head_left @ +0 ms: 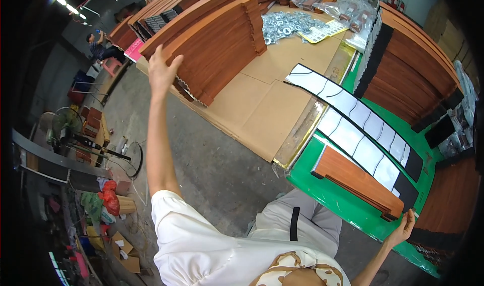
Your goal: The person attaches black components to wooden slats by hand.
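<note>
My left hand (162, 70) reaches far out at the upper left, thumb and fingers apart. Its fingertips are at the near left end of a row of standing reddish-brown wood-grain panels (214, 51); whether they touch is hard to tell. At the lower right, my right hand (405, 228) has its fingers pinched together by the end of a brown wood-grain panel (358, 177) lying on a green table. Something small and pale shows at those fingertips, too small to name. Beside that panel lie two long strips with white glossy faces and black edges (355, 107).
Loose metal washers (285, 26) and a yellow-and-white sheet (325, 31) lie on the cardboard-covered table (262, 102). More brown panels (403, 67) stand on the green table (322, 195) at right. A fan (65, 135) stands left on the floor; another person (97, 46) sits farther back.
</note>
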`<state>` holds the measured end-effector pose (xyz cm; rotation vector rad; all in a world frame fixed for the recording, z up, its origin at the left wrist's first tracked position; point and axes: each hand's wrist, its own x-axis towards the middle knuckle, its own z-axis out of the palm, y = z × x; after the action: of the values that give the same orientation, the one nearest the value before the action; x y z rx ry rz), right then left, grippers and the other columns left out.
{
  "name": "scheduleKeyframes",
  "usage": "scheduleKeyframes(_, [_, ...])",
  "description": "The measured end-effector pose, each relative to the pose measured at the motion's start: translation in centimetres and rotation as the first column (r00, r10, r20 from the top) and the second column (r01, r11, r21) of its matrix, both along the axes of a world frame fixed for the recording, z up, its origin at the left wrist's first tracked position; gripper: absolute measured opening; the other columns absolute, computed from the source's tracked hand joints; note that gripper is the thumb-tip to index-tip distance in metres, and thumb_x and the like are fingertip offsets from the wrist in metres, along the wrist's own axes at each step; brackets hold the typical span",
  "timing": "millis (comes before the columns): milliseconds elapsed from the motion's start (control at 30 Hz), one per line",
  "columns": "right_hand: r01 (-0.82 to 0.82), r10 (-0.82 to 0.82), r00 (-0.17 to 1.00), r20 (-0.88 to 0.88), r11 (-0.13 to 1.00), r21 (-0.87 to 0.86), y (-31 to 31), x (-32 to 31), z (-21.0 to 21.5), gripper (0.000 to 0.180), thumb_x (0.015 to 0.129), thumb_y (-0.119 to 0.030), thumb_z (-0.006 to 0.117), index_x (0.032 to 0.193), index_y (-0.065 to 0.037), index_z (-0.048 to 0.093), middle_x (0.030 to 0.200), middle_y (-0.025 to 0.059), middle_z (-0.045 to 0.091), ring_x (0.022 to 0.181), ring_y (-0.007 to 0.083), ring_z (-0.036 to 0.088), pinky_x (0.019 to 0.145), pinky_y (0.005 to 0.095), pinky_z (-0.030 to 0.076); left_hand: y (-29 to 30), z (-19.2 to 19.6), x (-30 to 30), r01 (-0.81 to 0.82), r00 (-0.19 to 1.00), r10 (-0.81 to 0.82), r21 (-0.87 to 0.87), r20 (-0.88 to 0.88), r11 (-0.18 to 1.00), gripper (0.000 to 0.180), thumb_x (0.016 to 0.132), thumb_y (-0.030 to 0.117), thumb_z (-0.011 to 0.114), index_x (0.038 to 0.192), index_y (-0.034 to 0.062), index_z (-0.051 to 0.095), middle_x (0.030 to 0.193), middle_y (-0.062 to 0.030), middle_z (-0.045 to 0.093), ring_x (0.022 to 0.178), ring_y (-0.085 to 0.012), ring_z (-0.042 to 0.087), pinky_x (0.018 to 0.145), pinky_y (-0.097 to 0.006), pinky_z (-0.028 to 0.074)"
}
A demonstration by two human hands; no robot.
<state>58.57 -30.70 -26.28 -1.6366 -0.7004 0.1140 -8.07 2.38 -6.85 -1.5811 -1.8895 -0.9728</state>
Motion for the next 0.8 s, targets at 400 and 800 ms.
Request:
scheduleKeyframes(400, [-0.113, 0.115, 0.993, 0.029, 0.990, -0.083, 2.0, -2.2, 0.0, 0.016, 0.093, -0.002, 0.051, 0.101, 0.002, 0.063, 0.097, 0.0038, 0.063, 0.089, 0.0101, 0.057, 0.080, 0.0231, 0.046, -0.7, 0.1, -0.6, 0.357, 0.933, -0.357, -0.010, -0.056, 0.934, 0.062, 0.064, 0.005, 0.078, 0.122, 0.0084, 0.057, 0.126, -0.0146, 0.055, 0.114, -0.0289, 0.054, 0.094, -0.036, 0.044])
scheduleKeyframes(800, [-0.213, 0.213, 0.977, 0.018, 0.977, -0.012, 0.3, -4.0, 0.1, 0.011, 0.088, 0.006, 0.052, 0.089, 0.002, 0.061, 0.088, 0.0046, 0.061, 0.083, 0.0114, 0.057, 0.074, 0.0239, 0.047, 0.5, 0.4, 0.7, 0.015, 0.670, -0.128, -0.158, -0.731, 0.987, 0.068, 0.057, 0.020, 0.081, 0.119, 0.0126, 0.053, 0.115, -0.0050, 0.056, 0.104, -0.0220, 0.055, 0.081, -0.035, 0.044])
